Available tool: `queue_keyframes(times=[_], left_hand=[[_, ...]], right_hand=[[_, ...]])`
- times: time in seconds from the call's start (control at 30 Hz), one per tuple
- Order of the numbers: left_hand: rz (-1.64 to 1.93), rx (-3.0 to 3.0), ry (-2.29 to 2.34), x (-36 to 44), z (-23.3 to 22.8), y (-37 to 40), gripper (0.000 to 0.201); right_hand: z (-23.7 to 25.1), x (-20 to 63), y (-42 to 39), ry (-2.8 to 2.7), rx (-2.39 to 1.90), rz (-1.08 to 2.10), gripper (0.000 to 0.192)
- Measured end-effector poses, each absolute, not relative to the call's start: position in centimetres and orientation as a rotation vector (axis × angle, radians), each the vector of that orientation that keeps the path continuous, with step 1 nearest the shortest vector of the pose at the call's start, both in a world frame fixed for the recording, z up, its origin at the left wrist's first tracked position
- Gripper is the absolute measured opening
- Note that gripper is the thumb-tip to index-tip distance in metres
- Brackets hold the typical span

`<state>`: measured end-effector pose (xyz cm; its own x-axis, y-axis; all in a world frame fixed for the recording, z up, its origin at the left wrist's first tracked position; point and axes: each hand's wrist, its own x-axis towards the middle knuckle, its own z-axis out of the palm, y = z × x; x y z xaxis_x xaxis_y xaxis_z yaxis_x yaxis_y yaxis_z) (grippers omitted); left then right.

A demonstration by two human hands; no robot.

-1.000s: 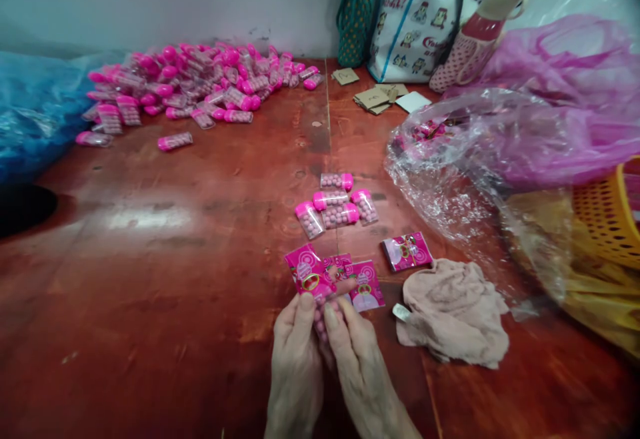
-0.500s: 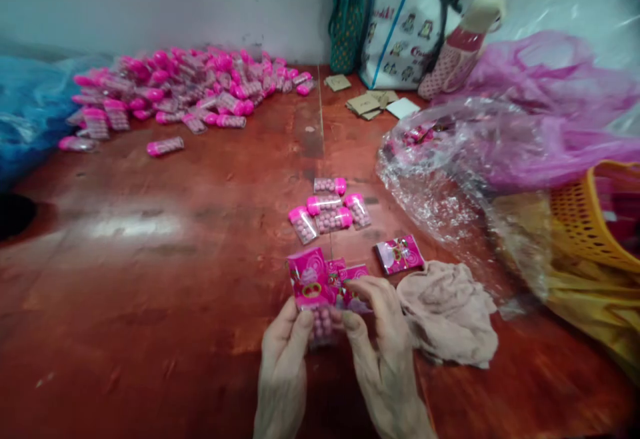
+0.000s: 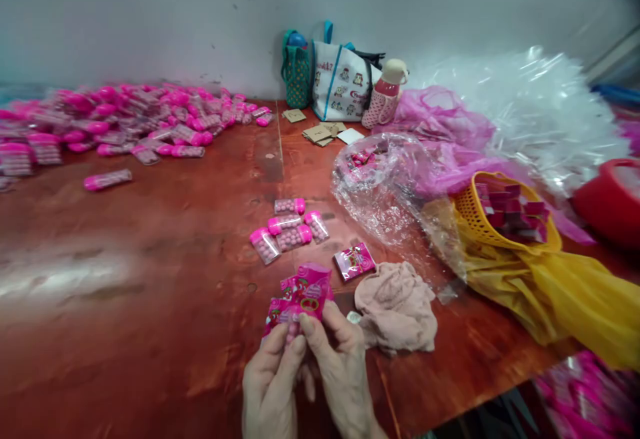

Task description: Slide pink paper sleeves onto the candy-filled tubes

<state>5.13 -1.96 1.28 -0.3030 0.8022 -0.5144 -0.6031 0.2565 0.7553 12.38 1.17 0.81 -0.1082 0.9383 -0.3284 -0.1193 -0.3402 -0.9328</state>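
My left hand (image 3: 273, 372) pinches a small clear bottle of pink candy balls (image 3: 292, 332) in front of me. My right hand (image 3: 337, 362) grips a pink printed wrapper (image 3: 316, 286) at the bottle, thumb and fingers closed. How far the wrapper encloses the bottle is hidden by my fingers. More pink printed wrappers (image 3: 277, 312) show just behind the left fingertips. Beyond them lie several pink-capped candy bottles (image 3: 293, 237). A pink printed pack (image 3: 355, 261) rests to the right, beside a crumpled beige cloth (image 3: 397, 309).
A big heap of pink-capped bottles (image 3: 150, 116) spreads along the wall at left. At right are crumpled clear plastic (image 3: 385, 189), a yellow basket (image 3: 467, 209) of pink packs and yellow fabric (image 3: 565, 286). A white bag (image 3: 345, 82) and a flask (image 3: 387, 92) stand at the back.
My view has swung right, bringing more of the basket into sight. My right hand has closed in from beside the bottle onto the wrapper, and both hands are now close together.
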Motion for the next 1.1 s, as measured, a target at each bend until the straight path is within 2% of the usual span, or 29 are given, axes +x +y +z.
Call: queue_keyframes(times=[0.2,0.43,0.6,0.73,0.87,1.0,1.1], left_hand=[[1.383,0.371,1.247,4.9,1.1,-1.9,0.020],[1.188,0.655,1.408,4.7,1.8,-2.4,0.028],[1.229,0.567,1.363,4.6,1.0,-2.4,0.027],[1.299,0.458,1.279,4.5,0.8,-1.9,0.022],[1.299,0.449,1.279,4.6,1.8,-1.7,0.028],[1.370,0.403,1.360,4.6,2.4,-1.6,0.038],[1.364,0.374,1.360,4.4,2.4,-1.5,0.035]], right_hand=[[1.1,12.9,1.4,-0.900,-1.129,1.786,0.032],[1.8,12.6,2.6,-0.834,-1.244,1.743,0.031],[0.7,11.6,1.2,-0.834,-1.314,1.697,0.028],[0.3,12.1,1.6,-0.772,-1.210,1.815,0.030],[0.4,12.5,2.3,-0.739,-1.175,1.791,0.027],[0.0,11.7,1.0,-0.729,-1.167,1.810,0.033],[0.1,11.2,0.2,-0.716,-1.158,1.809,0.033]])
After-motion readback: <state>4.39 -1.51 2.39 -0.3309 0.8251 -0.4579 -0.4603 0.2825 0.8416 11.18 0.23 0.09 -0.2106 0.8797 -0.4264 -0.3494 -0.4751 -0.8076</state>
